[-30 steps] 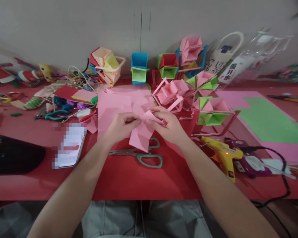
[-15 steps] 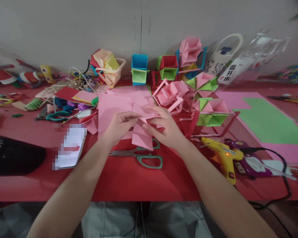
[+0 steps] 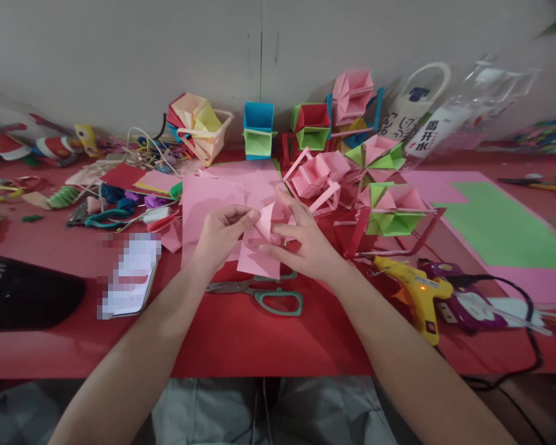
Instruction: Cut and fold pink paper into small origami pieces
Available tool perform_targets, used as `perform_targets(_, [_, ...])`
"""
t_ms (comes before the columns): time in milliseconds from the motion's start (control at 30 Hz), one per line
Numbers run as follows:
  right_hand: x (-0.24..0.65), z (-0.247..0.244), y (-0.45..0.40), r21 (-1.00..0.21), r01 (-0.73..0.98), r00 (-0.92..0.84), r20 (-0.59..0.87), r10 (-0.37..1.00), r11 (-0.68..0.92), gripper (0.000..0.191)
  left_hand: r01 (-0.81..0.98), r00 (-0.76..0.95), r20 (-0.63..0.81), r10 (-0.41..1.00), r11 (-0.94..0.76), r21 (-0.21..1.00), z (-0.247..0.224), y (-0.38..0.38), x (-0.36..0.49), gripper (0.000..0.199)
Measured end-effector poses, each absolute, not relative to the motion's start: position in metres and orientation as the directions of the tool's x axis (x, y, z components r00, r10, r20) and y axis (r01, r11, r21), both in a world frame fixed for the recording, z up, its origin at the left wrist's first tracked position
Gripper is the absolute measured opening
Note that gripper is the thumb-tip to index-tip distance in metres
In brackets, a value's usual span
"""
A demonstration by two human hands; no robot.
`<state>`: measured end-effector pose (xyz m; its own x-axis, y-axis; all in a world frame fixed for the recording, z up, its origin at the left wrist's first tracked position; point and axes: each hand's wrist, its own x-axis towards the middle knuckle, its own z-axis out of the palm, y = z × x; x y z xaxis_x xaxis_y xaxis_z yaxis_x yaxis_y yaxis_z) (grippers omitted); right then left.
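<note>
Over the pink sheets, my left hand (image 3: 222,238) pinches a small folded piece of pink paper (image 3: 262,256) between thumb and fingers. One flap of it stands up while a flat part hangs down toward the table. On the paper's right side is my right hand (image 3: 312,244), its fingers spread around the raised flap; whether a fingertip touches it I cannot tell. Beneath the hands lie larger pink paper sheets (image 3: 201,198). A pair of scissors (image 3: 278,303) with grey-green handles rests just in front, one handle loop partly hidden by the paper.
Folded paper models, one of them pink and green (image 3: 396,210), stand at the back and right. A yellow glue gun (image 3: 414,290) with a lit orange light lies beside a purple power strip (image 3: 472,309). A phone (image 3: 132,278) and a black cylinder (image 3: 28,290) are at left.
The folded paper has turned, and a flap now stands up between my hands. My right hand's fingers have spread from the paper; the left keeps its pinch.
</note>
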<state>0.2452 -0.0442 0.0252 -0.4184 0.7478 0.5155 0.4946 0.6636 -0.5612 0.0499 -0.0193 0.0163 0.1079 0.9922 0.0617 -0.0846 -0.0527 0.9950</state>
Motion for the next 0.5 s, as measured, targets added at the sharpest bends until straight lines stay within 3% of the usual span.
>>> perform_targets(200, [0.245,0.025,-0.042,-0.766,0.399,-0.167,0.479,0.862,0.503,0.017,-0.002,-0.034,0.145,0.989,-0.145,0.989,0.017,-0.013,0.04,0.037])
perform_targets(300, [0.244,0.023,-0.038,-0.903,0.254,-0.021,0.353,0.935,0.346,0.025,-0.026,-0.07,0.164,0.984,-0.167,0.986,0.018,-0.012,0.038,0.035])
perform_targets(400, [0.242,0.023,-0.036,-0.966,0.134,-0.086,0.212,0.973,0.223,0.036,-0.045,-0.07,0.179,0.981,-0.182,0.982,0.018,-0.012,0.039,0.032])
perform_targets(500, [0.24,0.025,-0.038,-0.963,0.177,-0.185,0.17,0.968,0.203,0.034,-0.015,-0.066,0.2,0.978,-0.201,0.979,0.019,-0.014,0.042,0.031])
